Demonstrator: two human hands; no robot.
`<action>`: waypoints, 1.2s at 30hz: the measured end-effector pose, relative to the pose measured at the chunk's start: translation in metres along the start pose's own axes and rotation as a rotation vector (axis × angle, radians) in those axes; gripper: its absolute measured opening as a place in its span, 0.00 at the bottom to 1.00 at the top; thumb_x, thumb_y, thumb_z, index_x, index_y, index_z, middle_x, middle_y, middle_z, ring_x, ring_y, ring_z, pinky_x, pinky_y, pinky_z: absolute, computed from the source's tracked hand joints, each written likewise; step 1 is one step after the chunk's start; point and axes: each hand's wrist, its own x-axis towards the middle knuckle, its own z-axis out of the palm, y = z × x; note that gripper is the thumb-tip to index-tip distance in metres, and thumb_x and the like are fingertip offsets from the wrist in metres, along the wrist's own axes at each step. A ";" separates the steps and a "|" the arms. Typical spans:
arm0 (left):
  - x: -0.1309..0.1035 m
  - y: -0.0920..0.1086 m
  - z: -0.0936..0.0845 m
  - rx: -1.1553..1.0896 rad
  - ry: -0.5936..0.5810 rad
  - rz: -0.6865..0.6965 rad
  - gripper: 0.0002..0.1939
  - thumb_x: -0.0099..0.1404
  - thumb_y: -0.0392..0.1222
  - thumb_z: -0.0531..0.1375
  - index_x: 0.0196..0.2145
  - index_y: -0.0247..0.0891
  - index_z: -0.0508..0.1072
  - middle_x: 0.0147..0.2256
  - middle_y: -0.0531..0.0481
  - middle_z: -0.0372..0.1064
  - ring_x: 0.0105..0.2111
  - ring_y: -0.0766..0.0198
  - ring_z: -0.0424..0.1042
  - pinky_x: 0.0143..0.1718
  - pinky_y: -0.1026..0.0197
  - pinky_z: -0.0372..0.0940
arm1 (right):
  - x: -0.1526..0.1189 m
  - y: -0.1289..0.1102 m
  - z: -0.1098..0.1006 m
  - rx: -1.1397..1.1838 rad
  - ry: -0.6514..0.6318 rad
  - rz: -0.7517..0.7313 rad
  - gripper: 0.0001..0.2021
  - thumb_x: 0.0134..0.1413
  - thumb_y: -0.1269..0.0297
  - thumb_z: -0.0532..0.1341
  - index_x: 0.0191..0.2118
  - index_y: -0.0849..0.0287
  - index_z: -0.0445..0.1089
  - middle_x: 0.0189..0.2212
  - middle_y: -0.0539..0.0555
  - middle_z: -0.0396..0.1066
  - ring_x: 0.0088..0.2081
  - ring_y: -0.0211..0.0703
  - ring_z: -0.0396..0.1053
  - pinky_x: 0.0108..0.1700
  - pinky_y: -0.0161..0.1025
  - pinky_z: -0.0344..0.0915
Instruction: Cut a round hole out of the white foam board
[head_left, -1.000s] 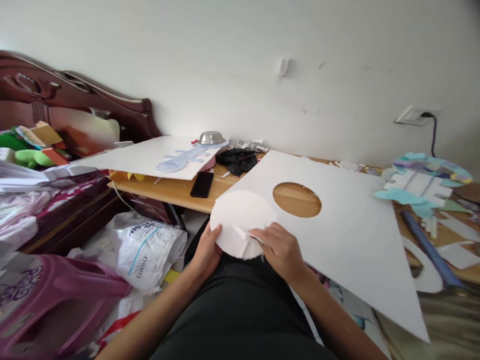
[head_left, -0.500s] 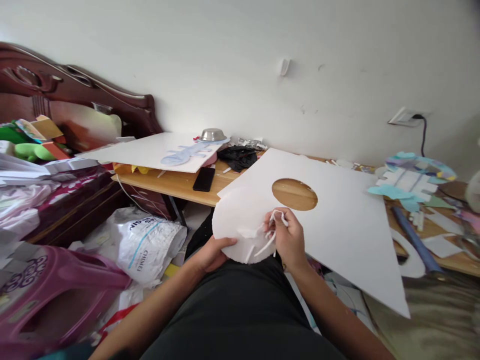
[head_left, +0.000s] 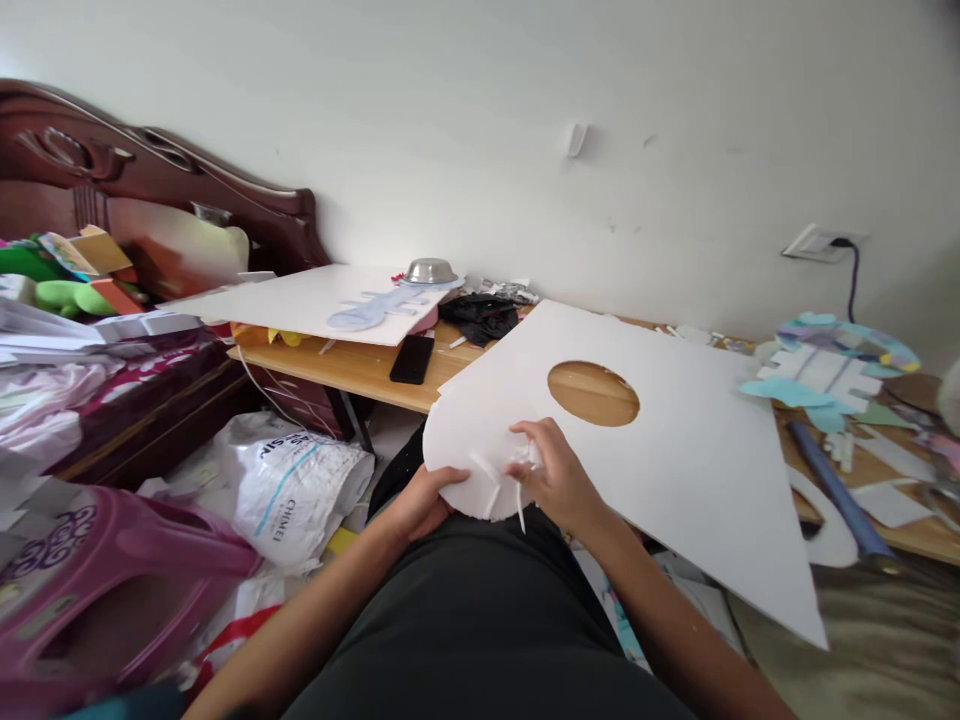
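Note:
My left hand [head_left: 424, 503] grips the lower left edge of a white round board piece [head_left: 471, 425], with the thumb on top and the fingers underneath. Over the lower right part of this disc, my right hand [head_left: 561, 478] holds thin white strips [head_left: 520, 508]; one dangles below the thumb. The index finger is stretched out above them. A few loose white slivers [head_left: 487, 466] lie on the disc between the two hands. Behind the right hand is a large white board [head_left: 675, 420] with an oval hole, through which the wooden desk shows.
On the wooden desk [head_left: 337, 375] lie a black phone [head_left: 412, 360], a black plastic bag [head_left: 480, 318] and another white board [head_left: 300, 300] bearing a metal bowl [head_left: 430, 271]. A blue tube [head_left: 832, 485] and scraps are at right. A white sack [head_left: 292, 490] and purple plastic item [head_left: 150, 590] stand at left.
My right hand has shifted slightly left and down over the disc, its index finger now extended. The strips have moved with it, and slivers lie on the disc. My left hand keeps its hold.

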 end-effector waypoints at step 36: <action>-0.005 0.001 -0.004 0.057 0.072 -0.032 0.37 0.62 0.36 0.64 0.67 0.37 0.58 0.54 0.35 0.72 0.42 0.51 0.78 0.39 0.50 0.76 | 0.018 -0.004 -0.022 -0.136 0.040 -0.162 0.17 0.64 0.73 0.51 0.54 0.52 0.66 0.42 0.55 0.67 0.42 0.44 0.68 0.47 0.42 0.67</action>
